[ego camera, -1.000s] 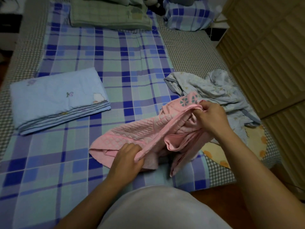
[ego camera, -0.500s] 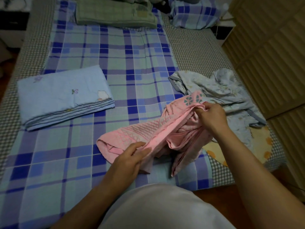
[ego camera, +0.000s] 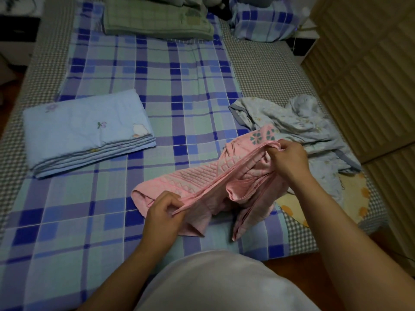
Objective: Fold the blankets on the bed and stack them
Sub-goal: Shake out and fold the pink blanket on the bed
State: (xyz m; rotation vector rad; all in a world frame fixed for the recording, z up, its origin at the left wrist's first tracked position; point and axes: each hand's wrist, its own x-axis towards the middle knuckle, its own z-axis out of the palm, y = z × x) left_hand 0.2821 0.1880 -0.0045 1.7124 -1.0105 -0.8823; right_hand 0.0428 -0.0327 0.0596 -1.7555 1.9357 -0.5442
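— Both hands pinch one hem of the pink blanket (ego camera: 202, 178): the left hand (ego camera: 164, 214) has fingers and thumb closed on the edge near the body, and the right hand (ego camera: 289, 158) has curled fingers gripping the same edge farther away, to the right.

— Which way does the blanket run?

— Its long axis goes on a slant, from the left hand up and to the right hand. The held hem is stretched between the two grips; the rest of the cloth hangs and bunches below that line, with loose folds drooping onto the bed (ego camera: 157, 70) under the right hand. A quilted part lies flat on the checked sheet just beyond the left hand.

— And round about?

— A crumpled pale blue blanket (ego camera: 298, 122) lies just behind the right hand, touching the pink one. A folded light blue blanket (ego camera: 83, 131) sits well apart to the left. A folded green blanket (ego camera: 157, 21) lies at the far end, beside a checked pillow (ego camera: 262, 23). A yellow cloth (ego camera: 354, 194) shows at the bed's right edge.
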